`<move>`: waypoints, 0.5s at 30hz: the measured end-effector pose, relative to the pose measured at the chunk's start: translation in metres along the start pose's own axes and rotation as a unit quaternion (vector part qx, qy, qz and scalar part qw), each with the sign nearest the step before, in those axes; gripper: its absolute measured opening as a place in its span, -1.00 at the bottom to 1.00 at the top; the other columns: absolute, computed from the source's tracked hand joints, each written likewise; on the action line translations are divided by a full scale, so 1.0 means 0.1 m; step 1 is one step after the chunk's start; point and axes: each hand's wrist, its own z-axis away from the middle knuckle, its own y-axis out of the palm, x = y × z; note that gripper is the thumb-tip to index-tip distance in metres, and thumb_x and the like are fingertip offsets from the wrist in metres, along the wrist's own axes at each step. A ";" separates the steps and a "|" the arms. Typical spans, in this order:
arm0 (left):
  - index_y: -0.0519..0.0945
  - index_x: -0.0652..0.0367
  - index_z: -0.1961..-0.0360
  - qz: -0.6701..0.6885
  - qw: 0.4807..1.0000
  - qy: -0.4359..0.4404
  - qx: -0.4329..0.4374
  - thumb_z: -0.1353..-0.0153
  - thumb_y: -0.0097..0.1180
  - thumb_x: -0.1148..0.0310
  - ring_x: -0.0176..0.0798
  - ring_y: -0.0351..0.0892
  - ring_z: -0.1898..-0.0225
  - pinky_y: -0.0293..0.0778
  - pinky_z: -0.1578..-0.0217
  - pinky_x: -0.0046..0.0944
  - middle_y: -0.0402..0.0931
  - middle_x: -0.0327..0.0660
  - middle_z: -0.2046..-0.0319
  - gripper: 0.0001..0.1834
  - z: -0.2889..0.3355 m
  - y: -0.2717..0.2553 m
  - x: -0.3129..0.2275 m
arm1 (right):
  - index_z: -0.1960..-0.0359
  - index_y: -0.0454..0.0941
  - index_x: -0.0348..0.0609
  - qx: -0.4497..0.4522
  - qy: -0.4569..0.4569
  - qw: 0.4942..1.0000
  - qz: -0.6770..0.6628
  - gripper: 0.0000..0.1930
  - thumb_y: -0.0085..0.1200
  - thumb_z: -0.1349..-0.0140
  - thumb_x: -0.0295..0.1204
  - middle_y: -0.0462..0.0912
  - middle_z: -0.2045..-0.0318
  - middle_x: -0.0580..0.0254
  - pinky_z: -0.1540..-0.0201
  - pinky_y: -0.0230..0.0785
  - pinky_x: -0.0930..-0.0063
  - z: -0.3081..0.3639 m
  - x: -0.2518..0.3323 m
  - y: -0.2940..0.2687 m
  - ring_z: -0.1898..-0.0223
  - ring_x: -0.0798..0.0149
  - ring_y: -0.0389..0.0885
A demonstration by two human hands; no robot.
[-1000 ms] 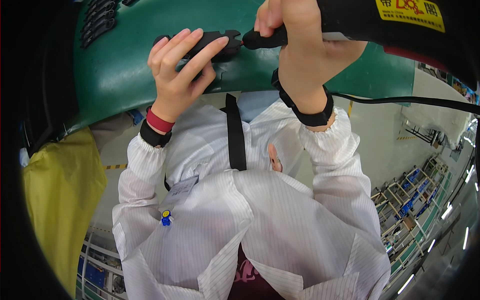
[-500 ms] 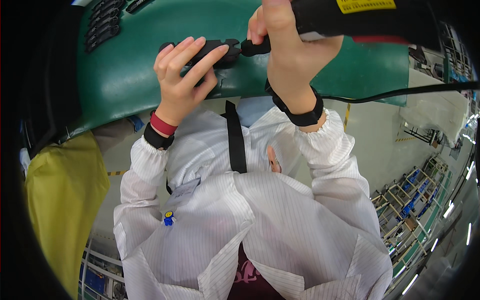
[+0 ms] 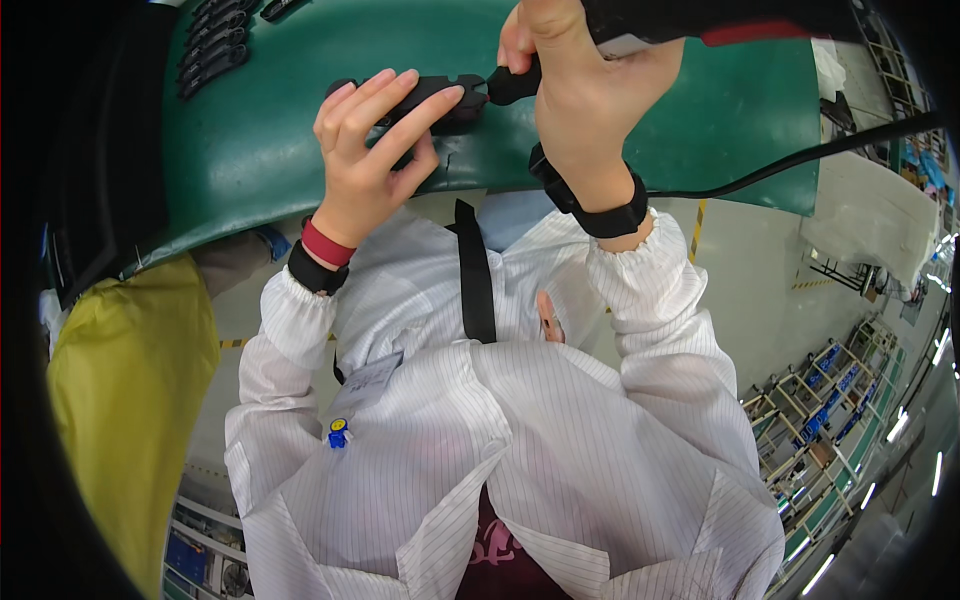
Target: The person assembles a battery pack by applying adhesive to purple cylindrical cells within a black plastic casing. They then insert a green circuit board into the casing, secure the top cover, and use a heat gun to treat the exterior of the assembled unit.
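My left hand (image 3: 372, 150) lies across a long black part (image 3: 461, 108) with a notched end, fingers over its top and thumb below. That part rests on the green tabletop (image 3: 250, 150). My right hand (image 3: 600, 105) is closed round a bulky black hand tool (image 3: 655, 18) with a red strip, cut off by the upper edge. The tool's dark narrow front end (image 3: 514, 84) points left and meets or nearly meets the notched end; contact is hard to tell. My right fingertips pinch near this front end.
Several similar black parts (image 3: 215, 50) lie in a row at the far left of the table. A black cable (image 3: 790, 165) runs off to the right. Someone in yellow clothing (image 3: 135, 400) is close on my left. Racks (image 3: 825, 395) stand on the right.
The tool in my right hand has tilted or shifted upward, so its yellow label has left view. The black part and my left hand appear slightly further right.
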 end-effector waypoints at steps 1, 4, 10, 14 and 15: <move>0.69 -0.33 -0.05 0.001 1.000 0.000 0.002 0.07 0.27 0.51 -0.28 0.41 -0.16 0.24 -0.22 -0.14 0.46 -0.37 -0.10 -0.40 0.00 0.00 0.00 | 0.18 0.44 -0.29 -0.016 -0.002 1.000 -0.014 -0.74 0.30 -0.18 -0.64 0.49 0.59 0.42 0.57 0.24 0.67 0.03 0.00 0.03 0.63 0.58 0.42; 0.69 -0.32 -0.05 0.002 1.000 0.002 0.000 0.09 0.27 0.52 -0.28 0.41 -0.16 0.24 -0.21 -0.14 0.46 -0.38 -0.10 -0.38 0.02 0.00 0.01 | 0.18 0.44 -0.29 -0.013 -0.001 1.000 0.019 -0.72 0.30 -0.17 -0.65 0.50 0.59 0.41 0.57 0.24 0.68 0.05 0.01 0.00 0.62 0.58 0.42; 0.69 -0.30 -0.04 0.004 1.000 0.008 0.001 0.11 0.26 0.53 -0.27 0.42 -0.16 0.26 -0.20 -0.12 0.46 -0.37 -0.10 -0.38 0.00 -0.02 0.01 | 0.11 0.42 -0.31 -0.019 0.006 1.000 0.014 -0.66 0.33 -0.15 -0.63 0.53 0.57 0.38 0.56 0.27 0.67 0.08 0.01 0.00 0.62 0.58 0.42; 0.69 -0.28 -0.04 0.006 1.000 0.009 0.002 0.11 0.26 0.53 -0.26 0.43 -0.16 0.27 -0.19 -0.11 0.46 -0.35 -0.10 -0.38 -0.01 -0.02 0.01 | 0.09 0.44 -0.32 -0.027 0.007 0.999 -0.019 -0.65 0.35 -0.15 -0.61 0.55 0.56 0.37 0.55 0.27 0.68 0.07 0.02 0.02 0.62 0.58 0.42; 0.69 -0.28 -0.04 0.007 1.000 0.008 0.005 0.11 0.26 0.53 -0.26 0.43 -0.16 0.27 -0.19 -0.11 0.46 -0.35 -0.10 -0.38 -0.01 -0.03 0.01 | 0.10 0.44 -0.32 -0.034 0.012 0.999 -0.008 -0.65 0.35 -0.15 -0.61 0.54 0.56 0.37 0.55 0.27 0.68 0.08 0.03 0.03 0.62 0.58 0.42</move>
